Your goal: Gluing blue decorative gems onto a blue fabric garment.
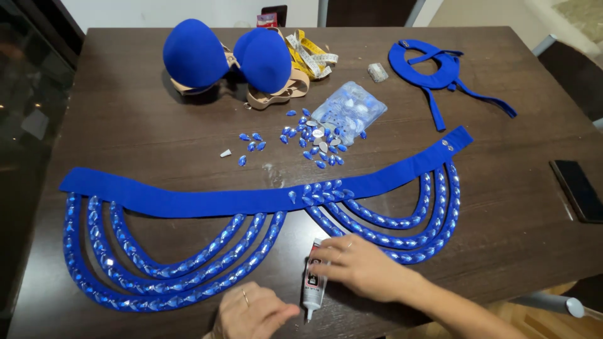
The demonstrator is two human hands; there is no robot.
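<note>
A long blue fabric belt (207,201) lies across the dark table (521,207), with draped loops of blue gem strands (157,276) hanging from it on both sides. My right hand (361,267) rests on a white glue tube (313,279) lying near the table's front edge, its fingers curled over the tube's upper part. My left hand (251,314) is at the front edge beside the tube's nozzle end, fingers bent, holding nothing that I can see. Loose blue teardrop gems (314,141) lie scattered above the belt's middle.
A blue padded bra (229,59) and a yellow tape measure (311,56) sit at the back. A clear bag of gems (352,107) lies beside a blue strap piece (433,69). A black phone (578,188) lies at the right edge.
</note>
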